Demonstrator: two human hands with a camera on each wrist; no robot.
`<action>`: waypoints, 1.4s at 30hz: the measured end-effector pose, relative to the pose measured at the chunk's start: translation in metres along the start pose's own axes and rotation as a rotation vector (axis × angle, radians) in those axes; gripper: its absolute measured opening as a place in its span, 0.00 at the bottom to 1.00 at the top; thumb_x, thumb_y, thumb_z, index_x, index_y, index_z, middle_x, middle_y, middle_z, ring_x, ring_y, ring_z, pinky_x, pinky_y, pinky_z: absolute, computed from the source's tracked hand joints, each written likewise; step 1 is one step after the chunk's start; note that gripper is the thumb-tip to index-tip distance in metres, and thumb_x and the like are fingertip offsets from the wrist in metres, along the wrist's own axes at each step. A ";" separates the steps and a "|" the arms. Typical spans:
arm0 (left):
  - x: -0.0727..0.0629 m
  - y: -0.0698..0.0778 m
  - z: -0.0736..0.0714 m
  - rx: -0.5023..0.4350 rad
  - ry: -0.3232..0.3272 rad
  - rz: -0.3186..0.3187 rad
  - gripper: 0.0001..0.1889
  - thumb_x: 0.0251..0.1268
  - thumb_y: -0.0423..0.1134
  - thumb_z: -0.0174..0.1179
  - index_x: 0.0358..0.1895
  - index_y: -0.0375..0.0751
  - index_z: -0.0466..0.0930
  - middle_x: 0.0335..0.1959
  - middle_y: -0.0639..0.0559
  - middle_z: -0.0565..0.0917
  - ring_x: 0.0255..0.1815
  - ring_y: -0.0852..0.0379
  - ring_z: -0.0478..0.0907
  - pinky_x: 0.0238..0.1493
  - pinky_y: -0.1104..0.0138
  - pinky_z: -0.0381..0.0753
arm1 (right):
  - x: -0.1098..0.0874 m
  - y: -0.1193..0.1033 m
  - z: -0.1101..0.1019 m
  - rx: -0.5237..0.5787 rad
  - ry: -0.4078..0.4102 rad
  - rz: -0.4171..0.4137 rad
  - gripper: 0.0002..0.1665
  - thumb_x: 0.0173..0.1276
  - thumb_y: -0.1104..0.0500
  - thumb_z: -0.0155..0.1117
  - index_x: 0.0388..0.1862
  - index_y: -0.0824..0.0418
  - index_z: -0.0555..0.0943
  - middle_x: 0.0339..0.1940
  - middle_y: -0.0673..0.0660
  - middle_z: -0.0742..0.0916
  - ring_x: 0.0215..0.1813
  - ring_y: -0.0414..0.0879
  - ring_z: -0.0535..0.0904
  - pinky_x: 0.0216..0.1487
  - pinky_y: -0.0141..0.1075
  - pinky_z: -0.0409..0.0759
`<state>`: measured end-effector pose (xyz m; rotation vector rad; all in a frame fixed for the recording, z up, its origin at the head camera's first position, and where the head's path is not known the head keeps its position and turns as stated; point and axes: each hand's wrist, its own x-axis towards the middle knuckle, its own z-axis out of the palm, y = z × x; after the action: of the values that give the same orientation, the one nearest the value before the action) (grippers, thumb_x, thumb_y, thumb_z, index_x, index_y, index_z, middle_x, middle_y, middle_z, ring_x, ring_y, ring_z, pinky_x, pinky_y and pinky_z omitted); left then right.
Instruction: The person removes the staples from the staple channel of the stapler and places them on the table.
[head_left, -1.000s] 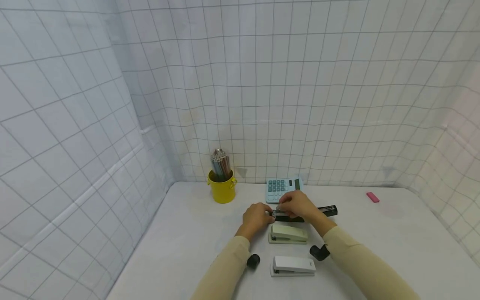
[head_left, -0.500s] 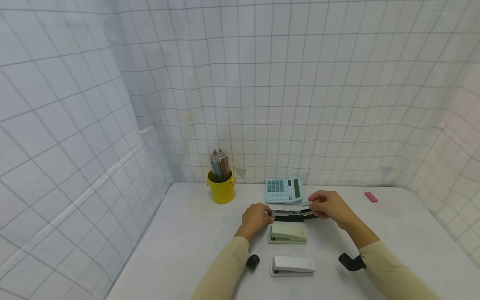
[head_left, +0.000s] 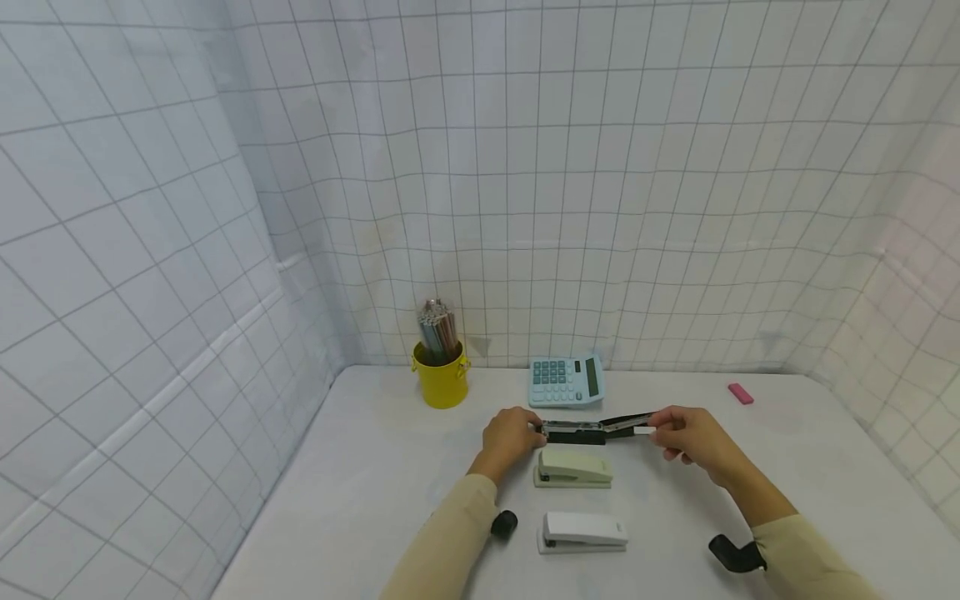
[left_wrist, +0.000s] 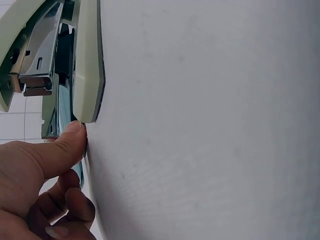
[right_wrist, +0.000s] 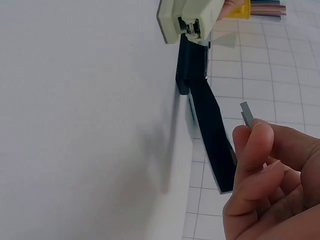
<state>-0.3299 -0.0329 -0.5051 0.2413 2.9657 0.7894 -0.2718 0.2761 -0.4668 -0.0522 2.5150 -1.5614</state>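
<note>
A black stapler [head_left: 574, 437] lies folded open on the table, its top part swung back to the right and slanting up. My left hand [head_left: 512, 440] grips the stapler's left end between thumb and fingers; the left wrist view hides most of that grip behind the green stapler. At the other end, my right hand [head_left: 693, 437] pinches a short strip of staples [right_wrist: 246, 114] between thumb and index finger, beside the raised top part [right_wrist: 215, 135]. A pale green stapler [head_left: 573, 468] sits just in front of the black one, closed.
A white stapler [head_left: 583, 532] stands closer to me, in front of the green one. Behind the black stapler lies a light blue calculator [head_left: 564, 382]. A yellow bucket [head_left: 442, 385] of pencils stands at the back left, a pink eraser-like block [head_left: 740, 393] at the back right.
My right hand has moved right from over the black stapler's left half to its swung-back end, carrying the strip of staples, and has come lower. My left hand has stayed in place.
</note>
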 end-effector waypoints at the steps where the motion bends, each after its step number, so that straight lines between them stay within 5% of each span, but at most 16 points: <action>1: -0.001 0.000 0.000 0.000 -0.001 0.000 0.15 0.58 0.43 0.75 0.49 0.48 0.90 0.50 0.50 0.88 0.52 0.46 0.83 0.49 0.50 0.81 | -0.001 0.002 0.001 -0.003 0.000 0.010 0.20 0.71 0.59 0.67 0.57 0.70 0.78 0.35 0.57 0.85 0.30 0.46 0.79 0.28 0.35 0.72; 12: -0.001 0.001 0.001 -0.002 -0.009 -0.011 0.15 0.59 0.44 0.74 0.50 0.49 0.90 0.49 0.51 0.88 0.51 0.47 0.83 0.48 0.51 0.81 | -0.007 0.019 0.008 -0.116 -0.034 0.023 0.15 0.67 0.66 0.65 0.52 0.69 0.80 0.31 0.56 0.82 0.26 0.47 0.77 0.21 0.32 0.67; 25: 0.003 -0.001 0.002 0.006 -0.013 -0.024 0.15 0.59 0.45 0.75 0.49 0.50 0.90 0.48 0.52 0.88 0.51 0.48 0.82 0.49 0.52 0.80 | -0.001 0.033 0.010 -0.346 0.029 0.029 0.09 0.63 0.66 0.68 0.43 0.62 0.84 0.31 0.54 0.80 0.31 0.47 0.74 0.31 0.38 0.73; 35: 0.002 0.000 -0.002 0.028 -0.021 -0.004 0.15 0.59 0.45 0.75 0.49 0.50 0.90 0.50 0.52 0.88 0.52 0.48 0.82 0.47 0.52 0.81 | -0.002 0.031 0.010 -0.378 0.032 0.029 0.11 0.61 0.65 0.70 0.43 0.62 0.84 0.31 0.55 0.80 0.30 0.47 0.75 0.30 0.39 0.74; 42: 0.004 -0.003 -0.002 -0.020 -0.042 -0.007 0.15 0.59 0.45 0.74 0.49 0.49 0.89 0.51 0.51 0.87 0.53 0.48 0.81 0.51 0.52 0.80 | -0.007 0.027 0.010 -0.433 0.103 -0.053 0.11 0.64 0.62 0.69 0.45 0.63 0.85 0.32 0.54 0.82 0.33 0.47 0.75 0.32 0.40 0.74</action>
<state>-0.3344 -0.0355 -0.5050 0.2429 2.9160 0.8026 -0.2615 0.2808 -0.4942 -0.0986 2.9085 -1.0312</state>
